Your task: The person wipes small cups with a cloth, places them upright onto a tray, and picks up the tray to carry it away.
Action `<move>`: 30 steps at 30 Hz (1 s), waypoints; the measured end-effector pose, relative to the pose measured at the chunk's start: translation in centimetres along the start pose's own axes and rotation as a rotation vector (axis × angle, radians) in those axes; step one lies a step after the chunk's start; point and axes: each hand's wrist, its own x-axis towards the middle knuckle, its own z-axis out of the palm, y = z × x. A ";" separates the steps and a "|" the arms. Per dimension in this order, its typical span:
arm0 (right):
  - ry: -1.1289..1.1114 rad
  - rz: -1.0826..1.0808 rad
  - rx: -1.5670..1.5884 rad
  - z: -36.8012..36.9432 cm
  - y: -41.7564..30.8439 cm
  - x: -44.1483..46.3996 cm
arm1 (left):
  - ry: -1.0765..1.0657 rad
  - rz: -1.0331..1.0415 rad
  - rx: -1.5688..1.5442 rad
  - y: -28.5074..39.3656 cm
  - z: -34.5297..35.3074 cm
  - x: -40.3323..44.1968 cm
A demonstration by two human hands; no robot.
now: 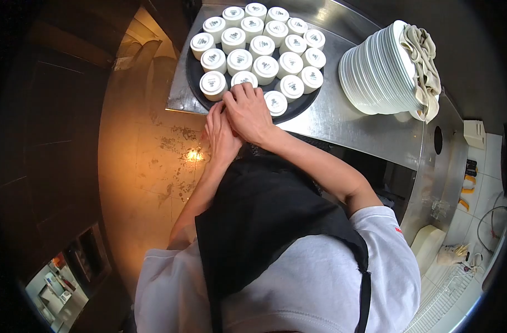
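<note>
Upside-down white cups (pixel 262 45) with dark printed marks on their bases crowd a round black tray (pixel 295 112). At the tray's near edge, my right hand (pixel 249 115) has its fingers bent, the tips against or just in front of one cup (pixel 244 77) and covering its lower part. My left hand (pixel 221 133) is close against it on the left, fingers curled by the tray rim and partly covered by the right hand. Whatever lies between or under the fingers is hidden, so I cannot tell what they grip.
The tray rests on a steel counter (pixel 342 125). To its right leans a tall stack of white plates (pixel 370 72) with a crumpled beige cloth (pixel 422 66) on its end. A tiled floor (pixel 148 166) with dark wet-looking patches lies left of the counter. Orange-handled tools (pixel 467 190) are at far right.
</note>
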 end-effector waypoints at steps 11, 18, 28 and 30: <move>0.366 0.202 0.387 -5.9 4.3 -1.0 | -0.061 -0.023 0.098 0.9 0.0 0.9; 0.763 0.468 0.103 -22.8 14.6 -2.1 | -0.066 0.023 0.072 0.6 0.2 1.1; 0.024 0.706 -0.397 -30.3 31.4 -3.2 | -0.031 -0.048 -0.012 1.2 -1.3 -0.6; 0.203 0.678 -0.258 -30.1 34.4 -4.1 | 0.010 -0.105 -0.046 1.5 -1.6 -1.5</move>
